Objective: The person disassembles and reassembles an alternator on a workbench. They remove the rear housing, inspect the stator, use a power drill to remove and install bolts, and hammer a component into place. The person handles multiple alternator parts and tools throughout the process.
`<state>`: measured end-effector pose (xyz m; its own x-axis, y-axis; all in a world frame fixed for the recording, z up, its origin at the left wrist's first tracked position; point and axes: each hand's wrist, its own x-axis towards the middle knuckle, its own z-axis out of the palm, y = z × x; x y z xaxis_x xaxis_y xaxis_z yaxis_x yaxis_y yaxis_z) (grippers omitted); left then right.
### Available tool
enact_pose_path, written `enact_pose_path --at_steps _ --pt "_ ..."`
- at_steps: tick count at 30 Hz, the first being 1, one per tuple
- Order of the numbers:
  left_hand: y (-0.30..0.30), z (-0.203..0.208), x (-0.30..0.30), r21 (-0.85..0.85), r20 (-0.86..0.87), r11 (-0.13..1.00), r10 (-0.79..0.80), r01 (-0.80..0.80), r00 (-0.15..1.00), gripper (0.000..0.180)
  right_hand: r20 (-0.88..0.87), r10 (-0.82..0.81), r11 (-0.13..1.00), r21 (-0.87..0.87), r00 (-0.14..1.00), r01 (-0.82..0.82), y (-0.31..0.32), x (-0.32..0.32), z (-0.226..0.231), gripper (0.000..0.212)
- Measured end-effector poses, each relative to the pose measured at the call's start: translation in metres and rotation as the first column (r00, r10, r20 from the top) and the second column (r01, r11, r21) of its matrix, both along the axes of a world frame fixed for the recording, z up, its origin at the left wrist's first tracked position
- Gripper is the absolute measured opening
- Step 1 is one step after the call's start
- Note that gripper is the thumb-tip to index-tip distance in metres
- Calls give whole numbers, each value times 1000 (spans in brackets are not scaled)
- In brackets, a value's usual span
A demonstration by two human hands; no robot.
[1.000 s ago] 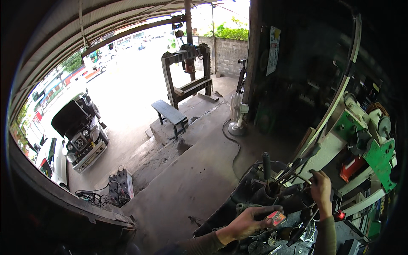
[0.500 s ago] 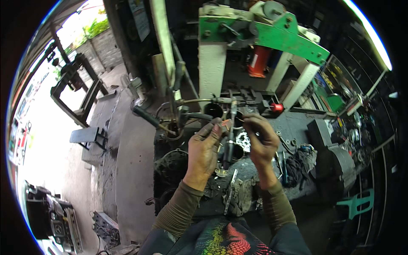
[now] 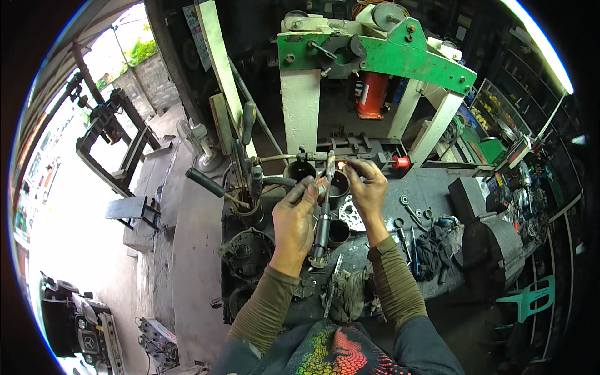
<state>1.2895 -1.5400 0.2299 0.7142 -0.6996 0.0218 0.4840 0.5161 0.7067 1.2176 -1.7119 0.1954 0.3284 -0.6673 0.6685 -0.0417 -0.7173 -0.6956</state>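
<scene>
In front of me, above the bench, my left hand (image 3: 297, 212) is closed, thumb and fingers pinching a small reddish box (image 3: 322, 184), much like a matchbox. My right hand (image 3: 367, 187) is bent inward, fingertips pinched. At those fingertips a small orange glow (image 3: 341, 165) shows, apparently a lit match, its stick mostly hidden. Between the hands stands a long tool (image 3: 321, 234) with a black lower part and a pale metal upper end. It passes close to the left fingers; I cannot tell whether they touch it. Behind it are dark open cylinders (image 3: 339, 232).
Rings and small parts (image 3: 406, 201) lie right of my hands. Dark cloths (image 3: 431, 250) and a grey rag (image 3: 347, 294) are nearer. A round metal housing (image 3: 249, 250) sits at left, a black-handled tool (image 3: 209, 182) beyond. A green-and-white press frame (image 3: 300, 109) rises behind.
My right hand has moved slightly up and left, and an orange glow now shows at its fingertips. The left hand keeps its pinch on the small box. The view has shifted slightly.
</scene>
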Motion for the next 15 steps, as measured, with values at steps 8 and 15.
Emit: enact_pose_path --at_steps 8,15 --pt "37 -7 -3 131 15 991 -11 9 1000 36 -144 -203 957 -239 968 165 -11 39 -1 15" --pt "59 -2 -14 136 72 989 -76 65 995 42 -209 -309 897 -387 928 212 -10 35 -1 12"
